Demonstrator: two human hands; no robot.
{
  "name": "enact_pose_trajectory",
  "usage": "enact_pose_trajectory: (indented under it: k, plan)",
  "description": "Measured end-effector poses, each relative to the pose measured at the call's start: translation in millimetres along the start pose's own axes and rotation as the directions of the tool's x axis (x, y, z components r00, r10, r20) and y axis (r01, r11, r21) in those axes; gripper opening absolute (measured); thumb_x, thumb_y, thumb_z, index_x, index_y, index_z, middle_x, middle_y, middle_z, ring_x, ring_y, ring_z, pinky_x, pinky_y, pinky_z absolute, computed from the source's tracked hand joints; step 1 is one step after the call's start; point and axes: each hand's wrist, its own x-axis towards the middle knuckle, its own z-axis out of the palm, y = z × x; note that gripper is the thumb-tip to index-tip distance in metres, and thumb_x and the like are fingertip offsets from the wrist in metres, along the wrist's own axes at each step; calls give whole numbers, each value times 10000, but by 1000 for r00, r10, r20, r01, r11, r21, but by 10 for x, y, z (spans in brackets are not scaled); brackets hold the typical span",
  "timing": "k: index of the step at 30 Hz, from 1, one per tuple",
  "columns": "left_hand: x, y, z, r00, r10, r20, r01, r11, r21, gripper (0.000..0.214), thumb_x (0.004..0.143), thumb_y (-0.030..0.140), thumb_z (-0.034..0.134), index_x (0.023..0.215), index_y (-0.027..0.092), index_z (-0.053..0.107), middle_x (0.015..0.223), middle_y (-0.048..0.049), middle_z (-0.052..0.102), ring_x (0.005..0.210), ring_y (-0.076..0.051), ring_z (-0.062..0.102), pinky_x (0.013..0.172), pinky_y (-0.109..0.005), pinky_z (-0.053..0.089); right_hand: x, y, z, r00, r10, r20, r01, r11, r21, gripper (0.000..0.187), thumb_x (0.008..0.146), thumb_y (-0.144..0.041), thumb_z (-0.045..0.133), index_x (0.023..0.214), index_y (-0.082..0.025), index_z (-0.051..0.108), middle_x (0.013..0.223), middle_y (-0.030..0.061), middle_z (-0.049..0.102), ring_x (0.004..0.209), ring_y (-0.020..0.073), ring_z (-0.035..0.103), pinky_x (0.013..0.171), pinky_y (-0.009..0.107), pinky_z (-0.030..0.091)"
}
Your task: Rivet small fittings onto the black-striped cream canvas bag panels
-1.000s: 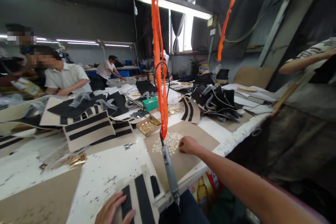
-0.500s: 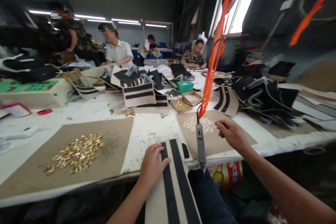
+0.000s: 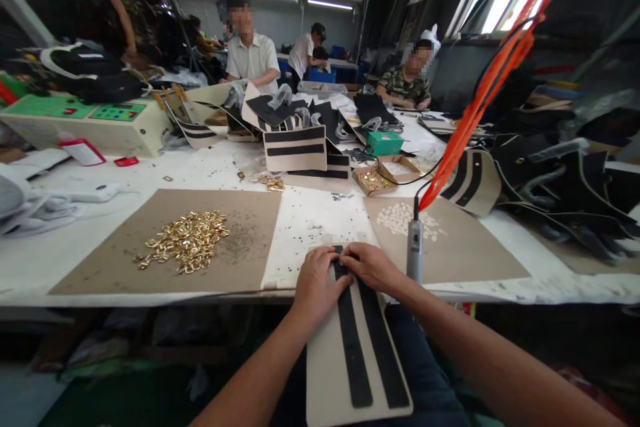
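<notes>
White workbench (image 3: 320, 213): left hand (image 3: 317, 280) and right hand (image 3: 373, 265) close their fingers on the 2-stripe panel (image 3: 350, 353); the hanging tool (image 3: 415, 250) just right of them could snag.

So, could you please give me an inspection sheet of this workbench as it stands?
Surface: white table, speckled, with brown card sheets laid on it.
Job's things: beige panel with two black stripes overhangs the near edge; gold fittings pile to the left, white pieces to the right.
Clutter: more striped panels, green box, tray of gold pieces, black bag parts.
Grippers: left hand and right hand rest on the panel's top end; either grip unclear.
Cables: black cable runs to the hanging tool beneath an orange strap.
Surroundings: other people at work at farther tables.
</notes>
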Motion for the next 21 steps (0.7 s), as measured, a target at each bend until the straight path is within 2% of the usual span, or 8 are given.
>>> enact_pose_trajectory:
  k: [6,12,16,19,21]
  plan:
    - [-4,-41,31,1000,-21,16,21,1000,6,425,714,219,864,1079,215,648,1249,-95,658,1231,-298,567,1093,-515,473,51,-31,43,995,92,33,-90,994,-70,158,903,-295,611,818,-227,724,827,10,716,767,179,613,679,265,390]
    - [13,-29,30,999,-22,26,22,1000,10,414,743,227,842,1103,204,639,1253,-107,657,1239,-303,564,1101,-523,466,132,-24,67,984,181,5,-179,977,-118,141,868,-288,650,762,-229,720,679,-5,681,659,170,585,601,275,341]
    - [16,-21,25,1000,-4,19,4,1000,4,384,759,229,826,1097,211,645,1246,-103,662,1226,-300,575,1100,-525,467,112,-44,75,984,173,-29,-175,977,-119,124,880,-291,646,815,-227,730,773,10,711,738,184,612,646,284,370]
    - [21,-5,14,1000,1,11,-1,1000,5,386,757,215,822,1100,222,645,1240,-93,662,1221,-298,579,1096,-528,470,-66,-80,22,988,117,-104,-109,991,74,203,948,-313,568,1046,-223,723,886,22,723,794,183,636,717,286,442]
    - [28,8,5,1000,-8,16,8,1000,13,379,756,219,826,1090,221,646,1243,-95,662,1226,-300,577,1096,-532,469,-299,-71,-52,962,116,-246,-51,966,255,283,973,-372,550,1160,-207,682,878,28,699,751,178,629,709,290,476]
